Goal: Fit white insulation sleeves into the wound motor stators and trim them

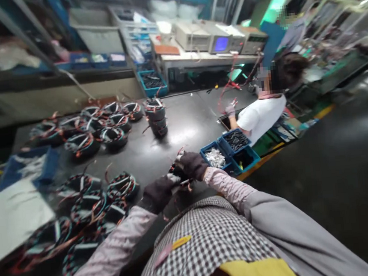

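In dark gloves with pale fingertips, both hands are closed at a black wire-wound stator ring (177, 169) near the table's front edge. My left hand (159, 193) grips its near left side. My right hand (193, 164) has its fingers bent over the top, by some thin loose wires. Much of the ring is hidden behind the gloves. Left of my hands, several similar stator rings (123, 184) with orange and teal wires lie on the dark table. Just right of my right hand sits a blue bin (216, 156) of small white parts.
A stack of stators (156, 116) stands ahead on the table (184, 112). More stators (81, 145) cluster at far left, beside a blue tray (49, 165). Bench instruments (220, 42) line a back shelf. A co-worker in a white shirt (262, 114) works at right, near red leads.
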Demonstrator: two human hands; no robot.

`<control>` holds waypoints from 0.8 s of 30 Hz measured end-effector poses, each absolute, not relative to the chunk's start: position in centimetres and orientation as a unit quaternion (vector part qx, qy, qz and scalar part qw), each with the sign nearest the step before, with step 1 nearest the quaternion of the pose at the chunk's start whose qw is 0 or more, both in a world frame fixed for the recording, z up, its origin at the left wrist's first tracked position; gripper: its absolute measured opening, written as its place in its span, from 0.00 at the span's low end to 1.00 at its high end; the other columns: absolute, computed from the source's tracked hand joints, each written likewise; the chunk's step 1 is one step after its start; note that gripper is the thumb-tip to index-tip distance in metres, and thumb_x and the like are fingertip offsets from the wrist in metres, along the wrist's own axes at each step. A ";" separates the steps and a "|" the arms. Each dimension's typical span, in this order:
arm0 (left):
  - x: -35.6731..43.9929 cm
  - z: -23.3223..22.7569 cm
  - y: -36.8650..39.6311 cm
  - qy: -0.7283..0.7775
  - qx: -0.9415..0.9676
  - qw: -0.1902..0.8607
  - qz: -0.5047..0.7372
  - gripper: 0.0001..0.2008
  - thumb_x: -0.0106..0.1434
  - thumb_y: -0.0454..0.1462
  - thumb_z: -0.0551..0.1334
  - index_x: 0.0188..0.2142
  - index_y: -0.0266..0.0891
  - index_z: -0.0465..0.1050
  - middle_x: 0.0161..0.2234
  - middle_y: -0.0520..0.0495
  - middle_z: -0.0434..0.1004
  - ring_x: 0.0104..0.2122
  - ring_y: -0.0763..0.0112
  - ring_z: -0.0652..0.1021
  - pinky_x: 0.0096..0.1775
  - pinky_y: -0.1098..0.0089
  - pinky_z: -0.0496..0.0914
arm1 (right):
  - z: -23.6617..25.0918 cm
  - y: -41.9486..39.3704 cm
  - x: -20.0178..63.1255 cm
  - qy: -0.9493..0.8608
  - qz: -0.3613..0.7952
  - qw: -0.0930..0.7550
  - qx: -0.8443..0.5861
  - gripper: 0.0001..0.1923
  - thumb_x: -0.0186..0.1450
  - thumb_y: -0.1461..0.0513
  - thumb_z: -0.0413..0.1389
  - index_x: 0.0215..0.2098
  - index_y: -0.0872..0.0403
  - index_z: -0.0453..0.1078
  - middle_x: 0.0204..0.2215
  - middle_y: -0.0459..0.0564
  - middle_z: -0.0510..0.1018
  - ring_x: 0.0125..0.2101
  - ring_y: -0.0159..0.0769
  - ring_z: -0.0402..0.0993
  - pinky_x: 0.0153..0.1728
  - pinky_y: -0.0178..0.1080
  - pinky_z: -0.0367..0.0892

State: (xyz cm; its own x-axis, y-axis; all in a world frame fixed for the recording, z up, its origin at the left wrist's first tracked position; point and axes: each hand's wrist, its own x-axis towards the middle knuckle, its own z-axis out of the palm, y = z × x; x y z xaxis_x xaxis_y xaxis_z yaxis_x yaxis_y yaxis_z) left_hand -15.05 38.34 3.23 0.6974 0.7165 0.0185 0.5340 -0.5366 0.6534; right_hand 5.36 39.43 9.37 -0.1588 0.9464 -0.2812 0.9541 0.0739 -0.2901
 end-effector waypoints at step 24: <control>-15.7 3.9 38.8 0.400 0.883 0.240 -0.048 0.30 0.58 0.30 0.60 0.56 0.55 0.84 0.55 0.46 0.87 0.55 0.48 0.85 0.59 0.53 0.79 | 6.7 37.4 6.3 0.466 -0.587 -0.394 0.532 0.14 0.63 0.50 0.63 0.38 0.51 0.73 0.30 0.44 0.78 0.31 0.34 0.74 0.35 0.37 0.72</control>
